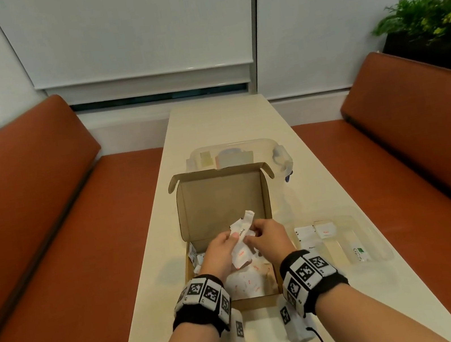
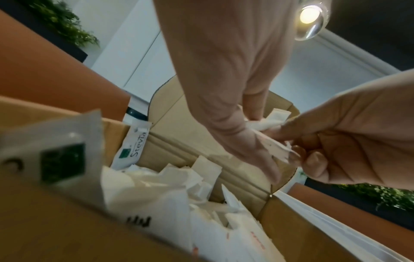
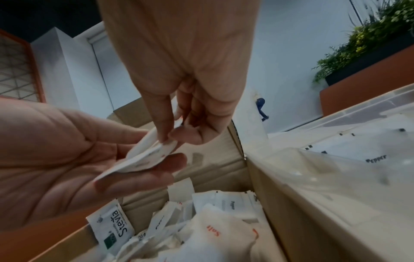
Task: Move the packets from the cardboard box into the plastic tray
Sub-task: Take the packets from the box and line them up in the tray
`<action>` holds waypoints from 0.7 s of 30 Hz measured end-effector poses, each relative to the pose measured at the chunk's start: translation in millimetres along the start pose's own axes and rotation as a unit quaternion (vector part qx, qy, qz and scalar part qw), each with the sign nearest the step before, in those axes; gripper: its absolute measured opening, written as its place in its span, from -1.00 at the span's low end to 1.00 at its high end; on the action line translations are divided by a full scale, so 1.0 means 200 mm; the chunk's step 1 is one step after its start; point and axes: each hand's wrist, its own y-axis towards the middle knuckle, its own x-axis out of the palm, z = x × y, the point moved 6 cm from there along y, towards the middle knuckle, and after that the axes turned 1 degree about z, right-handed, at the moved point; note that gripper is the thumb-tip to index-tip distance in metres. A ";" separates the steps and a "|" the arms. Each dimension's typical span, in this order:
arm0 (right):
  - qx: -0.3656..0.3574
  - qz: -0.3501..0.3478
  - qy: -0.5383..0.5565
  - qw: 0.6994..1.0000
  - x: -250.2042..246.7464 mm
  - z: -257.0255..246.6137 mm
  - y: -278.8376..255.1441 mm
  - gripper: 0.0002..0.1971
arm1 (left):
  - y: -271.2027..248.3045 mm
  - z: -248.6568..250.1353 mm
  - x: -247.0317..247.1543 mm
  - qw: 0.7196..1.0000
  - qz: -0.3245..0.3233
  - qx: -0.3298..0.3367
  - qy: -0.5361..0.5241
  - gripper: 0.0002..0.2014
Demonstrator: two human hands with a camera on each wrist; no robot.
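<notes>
An open cardboard box (image 1: 223, 198) sits mid-table with its lid raised, and a heap of white packets (image 1: 249, 283) lies inside. Both hands hover over it. My left hand (image 1: 229, 238) holds a small stack of white packets with red print (image 1: 241, 238), fingers curled under the stack (image 3: 139, 159). My right hand (image 1: 251, 233) pinches the stack's top packet (image 3: 164, 141) between thumb and forefinger. The clear plastic tray (image 1: 387, 251) lies right of the box and holds a few packets (image 1: 325, 228) in its compartments.
A clear lidded plastic container (image 1: 281, 155) stands just behind the box. A Stevia packet (image 3: 112, 228) leans on the box's left wall. Orange benches (image 1: 34, 232) flank the narrow table (image 1: 219, 121) on both sides. Potted plants (image 1: 430, 14) stand at the back corners.
</notes>
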 end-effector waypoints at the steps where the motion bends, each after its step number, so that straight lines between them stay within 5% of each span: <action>1: 0.006 -0.002 0.006 1.000 0.00 0.00 0.00 -0.89 | 0.00 -0.01 0.00 1.000 -0.001 -0.007 -0.011 -0.71; 7: 0.013 -0.002 -0.008 1.000 0.00 0.00 0.02 -0.90 | 0.01 -0.03 0.01 1.000 -0.009 -0.019 0.002 -0.68; 14: 0.032 0.029 0.041 0.998 -0.09 0.00 0.04 -0.93 | 0.07 -0.07 -0.13 0.992 0.124 -0.008 0.005 -0.79; 21: 0.035 -0.020 0.113 0.993 -0.02 -0.04 0.02 -0.85 | 0.07 -0.07 -0.09 0.987 0.100 -0.037 -0.120 -0.78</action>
